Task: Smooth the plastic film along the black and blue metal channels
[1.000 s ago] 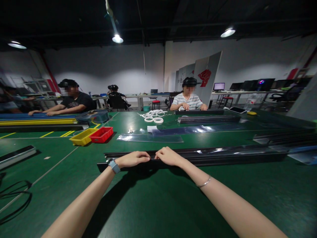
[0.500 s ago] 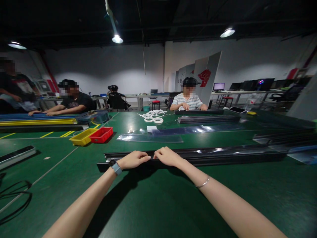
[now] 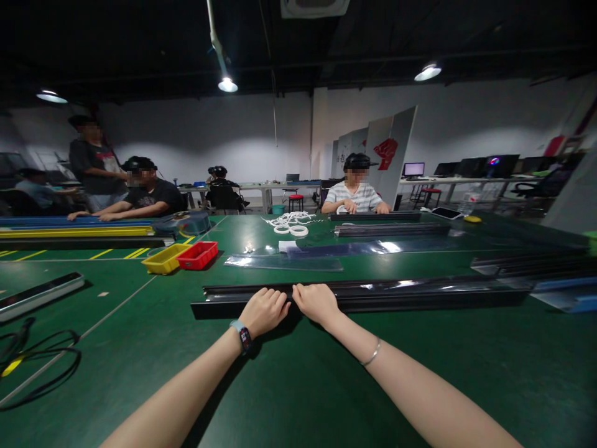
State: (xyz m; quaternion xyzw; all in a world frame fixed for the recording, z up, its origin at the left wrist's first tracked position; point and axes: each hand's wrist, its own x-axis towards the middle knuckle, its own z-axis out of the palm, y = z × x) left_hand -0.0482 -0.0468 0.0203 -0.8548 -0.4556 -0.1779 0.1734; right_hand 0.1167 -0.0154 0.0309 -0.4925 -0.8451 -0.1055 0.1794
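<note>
Evidently the left hand (image 3: pixel 265 310) and right hand (image 3: pixel 317 303) gripped the black channel (image 3: pixel 420 302) along its near edge (sensibly; it looked stiff, slick).

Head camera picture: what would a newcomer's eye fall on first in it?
Probably the bare left hand and bare right hand, side by side on the long black bar at the centre. Then the small yellow plastic bin and small red plastic bin, bright on the green tabletop, farther off to the left.
</note>
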